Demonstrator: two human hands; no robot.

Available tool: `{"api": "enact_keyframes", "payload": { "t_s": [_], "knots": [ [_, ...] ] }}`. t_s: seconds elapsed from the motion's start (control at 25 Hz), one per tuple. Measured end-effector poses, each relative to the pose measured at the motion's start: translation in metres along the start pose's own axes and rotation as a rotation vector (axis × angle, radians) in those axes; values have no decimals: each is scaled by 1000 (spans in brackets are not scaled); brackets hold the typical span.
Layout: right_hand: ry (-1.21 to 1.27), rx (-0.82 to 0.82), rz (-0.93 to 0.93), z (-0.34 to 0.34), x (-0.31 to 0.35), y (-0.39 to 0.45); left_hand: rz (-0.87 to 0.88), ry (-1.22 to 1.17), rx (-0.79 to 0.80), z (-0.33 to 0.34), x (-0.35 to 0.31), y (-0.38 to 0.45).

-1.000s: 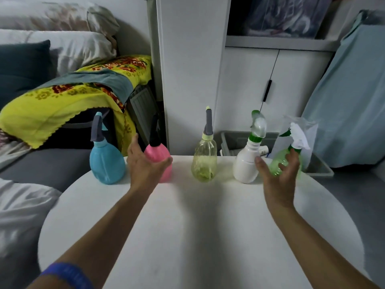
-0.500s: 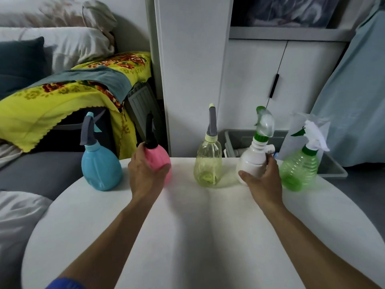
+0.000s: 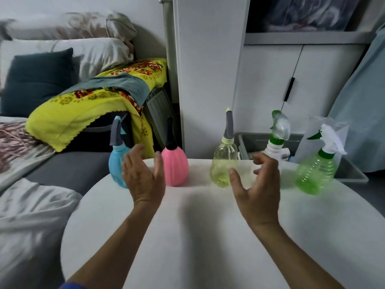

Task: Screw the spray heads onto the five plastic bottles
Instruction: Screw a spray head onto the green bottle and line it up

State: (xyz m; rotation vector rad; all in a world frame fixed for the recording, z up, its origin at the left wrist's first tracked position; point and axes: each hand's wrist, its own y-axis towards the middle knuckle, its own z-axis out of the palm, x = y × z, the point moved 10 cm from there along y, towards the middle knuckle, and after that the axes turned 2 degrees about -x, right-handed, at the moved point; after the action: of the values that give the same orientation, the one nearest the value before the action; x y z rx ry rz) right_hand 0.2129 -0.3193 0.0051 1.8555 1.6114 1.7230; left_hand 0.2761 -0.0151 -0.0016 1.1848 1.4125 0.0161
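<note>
From my head camera, I'm looking down at the round white table [image 3: 208, 236], and all five plastic bottles stand upright in a row along its far edge, each with a spray head on top. I'll take the pale yellow see-through bottle with the grey spray head [image 3: 224, 167] as my marker, since it sits mid-row. To its left stands the pink ribbed plastic bottle with the black spray head [image 3: 175, 168], and further left again the light blue plastic bottle with the grey spray head [image 3: 117, 168]. To the marker's right is the white plastic bottle with the green-collared clear spray head [image 3: 274, 146], then the green see-through ribbed bottle with the white and green trigger head [image 3: 315, 173] at the end.

My left hand [image 3: 143, 177] is released, fingers straight and spread, holding nothing; it hovers left of the marker, in front of the gap between the blue and pink bottles. My right hand [image 3: 257, 185] is loose too, fingers gently curved around empty air, just right of the marker and covering the white bottle's lower body.

Behind the blue bottle, a yellow flowered blanket [image 3: 83, 113] drapes over a sofa.
</note>
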Motion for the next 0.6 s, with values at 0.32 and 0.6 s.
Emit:
{"api": "enact_keyframes", "payload": {
  "t_s": [0.32, 0.6],
  "knots": [
    [41, 289, 502, 85, -61, -9, -342, 180, 53, -35, 99, 33],
    [21, 341, 469, 111, -72, -5, -437, -98, 280, 3, 135, 34]
  ]
}}
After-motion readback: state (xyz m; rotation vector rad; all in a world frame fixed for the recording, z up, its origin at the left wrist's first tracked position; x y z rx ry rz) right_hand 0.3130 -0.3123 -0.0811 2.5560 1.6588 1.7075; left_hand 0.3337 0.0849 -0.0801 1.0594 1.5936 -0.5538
